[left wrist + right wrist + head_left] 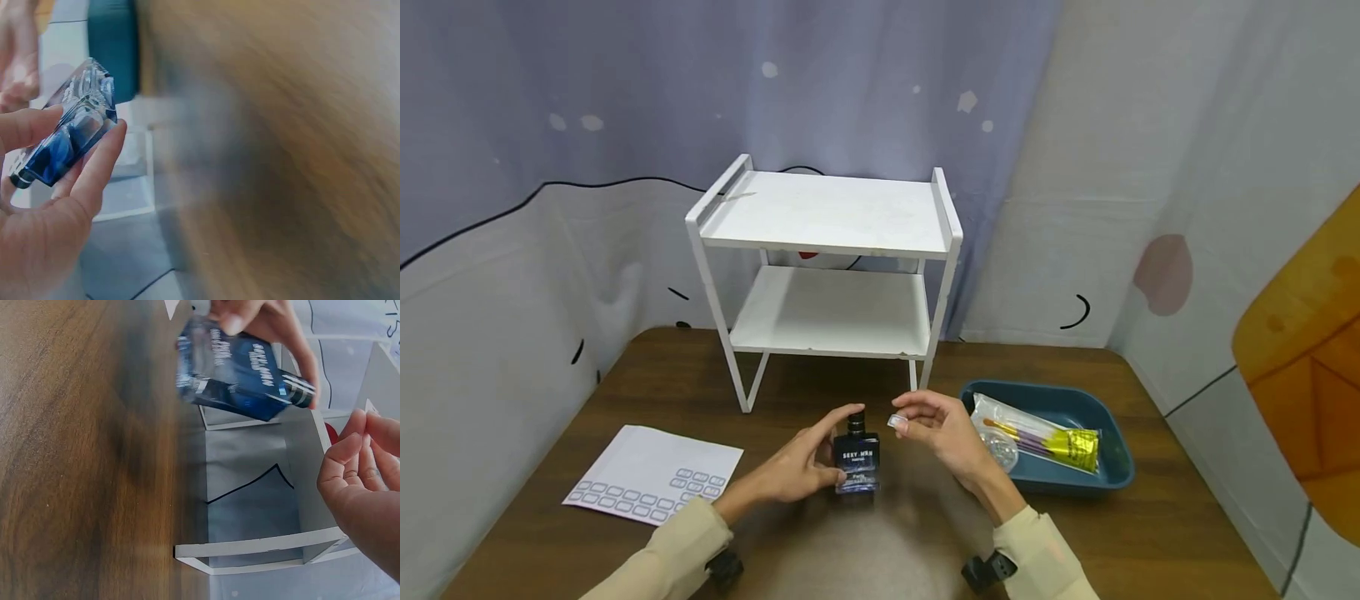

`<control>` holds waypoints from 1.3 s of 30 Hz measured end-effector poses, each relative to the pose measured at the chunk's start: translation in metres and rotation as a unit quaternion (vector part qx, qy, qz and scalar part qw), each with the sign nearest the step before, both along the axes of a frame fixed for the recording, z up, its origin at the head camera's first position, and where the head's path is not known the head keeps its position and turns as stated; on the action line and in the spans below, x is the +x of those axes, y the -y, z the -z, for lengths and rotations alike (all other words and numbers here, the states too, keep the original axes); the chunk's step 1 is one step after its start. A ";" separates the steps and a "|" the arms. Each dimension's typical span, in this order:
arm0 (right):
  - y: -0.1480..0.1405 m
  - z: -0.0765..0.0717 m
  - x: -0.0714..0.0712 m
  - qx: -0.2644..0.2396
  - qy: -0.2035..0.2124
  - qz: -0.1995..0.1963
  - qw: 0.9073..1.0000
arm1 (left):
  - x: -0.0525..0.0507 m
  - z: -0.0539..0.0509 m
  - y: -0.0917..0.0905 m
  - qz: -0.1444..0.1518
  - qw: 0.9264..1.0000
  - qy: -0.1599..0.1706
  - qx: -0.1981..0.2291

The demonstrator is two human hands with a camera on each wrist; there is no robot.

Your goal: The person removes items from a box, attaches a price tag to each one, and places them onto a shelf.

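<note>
A dark blue perfume bottle [857, 460] with a black cap is gripped by my left hand [801, 462], held upright above the table in the head view. The left wrist view shows the bottle's clear glass base [87, 106] between thumb and fingers. My right hand [946, 433] pinches a small white sticker label [897, 422] between thumb and fingertips, just right of the bottle and apart from it. In the right wrist view, the bottle [240, 372] hangs beyond the pinching right hand [369, 456].
A white two-tier shelf [827, 212] stands at the back of the wooden table. At the right, a teal tray [1120, 462] holds packaged brushes [1037, 437] and a clear round roll [1000, 447]. On the left lies a white sheet of labels [655, 471].
</note>
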State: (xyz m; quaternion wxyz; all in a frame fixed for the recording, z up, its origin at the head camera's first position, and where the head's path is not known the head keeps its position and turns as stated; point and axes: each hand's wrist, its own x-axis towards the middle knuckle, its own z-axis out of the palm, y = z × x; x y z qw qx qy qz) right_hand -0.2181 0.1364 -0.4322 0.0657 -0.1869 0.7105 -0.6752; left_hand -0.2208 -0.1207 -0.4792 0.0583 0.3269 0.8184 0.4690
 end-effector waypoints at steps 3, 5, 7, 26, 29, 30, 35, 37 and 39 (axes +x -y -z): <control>0.001 0.001 0.003 0.008 0.003 -0.005 1.000 | 0.002 -0.009 -0.001 -0.012 1.000 0.012 0.010; 0.001 0.002 0.004 0.015 -0.003 -0.011 1.000 | 0.004 -0.014 -0.001 -0.015 0.999 0.025 0.020; 0.002 0.004 0.005 0.020 -0.011 -0.019 1.000 | 0.005 -0.018 -0.002 -0.018 0.999 0.034 0.026; 0.018 0.015 0.018 0.142 -0.117 0.022 0.983 | 0.009 -0.023 -0.015 0.001 0.999 0.039 0.026; 0.020 0.017 0.020 0.151 -0.134 0.041 0.979 | 0.010 -0.022 -0.018 -0.001 0.999 0.034 0.024; 0.020 0.017 0.021 0.153 -0.141 0.048 0.977 | 0.011 -0.022 -0.019 -0.002 0.999 0.032 0.022; 0.024 0.018 0.024 0.169 -0.173 0.072 0.968 | 0.014 -0.023 -0.021 -0.013 1.000 0.011 0.011; 0.025 0.017 0.025 0.179 -0.182 0.082 0.963 | 0.015 -0.024 -0.022 -0.017 1.000 0.003 0.007; 0.026 0.017 0.027 0.188 -0.188 0.092 0.960 | 0.016 -0.024 -0.023 -0.023 1.000 -0.004 0.002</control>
